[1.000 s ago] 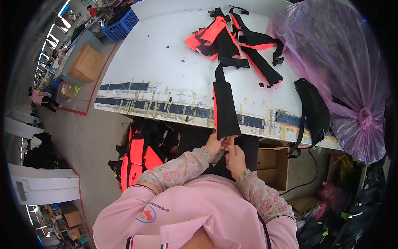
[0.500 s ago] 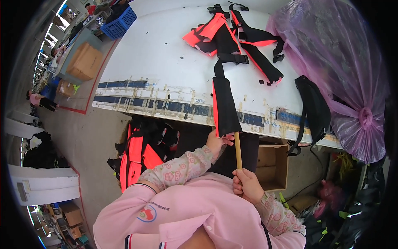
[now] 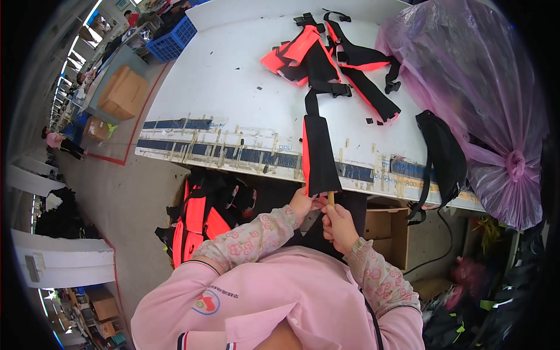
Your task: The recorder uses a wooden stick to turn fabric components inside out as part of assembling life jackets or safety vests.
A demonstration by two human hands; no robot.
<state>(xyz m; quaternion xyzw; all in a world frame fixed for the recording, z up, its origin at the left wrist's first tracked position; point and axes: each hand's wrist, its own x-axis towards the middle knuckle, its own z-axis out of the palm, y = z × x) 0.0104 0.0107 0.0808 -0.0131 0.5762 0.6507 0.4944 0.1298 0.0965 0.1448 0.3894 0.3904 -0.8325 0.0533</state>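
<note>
A black and neon-orange padded strap hangs over the near edge of the table, its lower end toward me. My left hand grips that lower end at its left corner. My right hand is closed round a thin tan stick, close below the strap. Only a short length of the stick shows between hand and fabric; its upper end is hidden by the strap. A webbing band with a black buckle joins the strap's far end to more orange and black pieces.
The white table has worn tape along its front edge. A black curved pad lies at its right edge beside a purple plastic bag. Orange and black pieces are piled below left. An open wooden box stands under the table.
My right hand has moved up along with the stick, close to the strap's end. Much less of the stick shows below the fabric. My left hand keeps hold of the strap.
</note>
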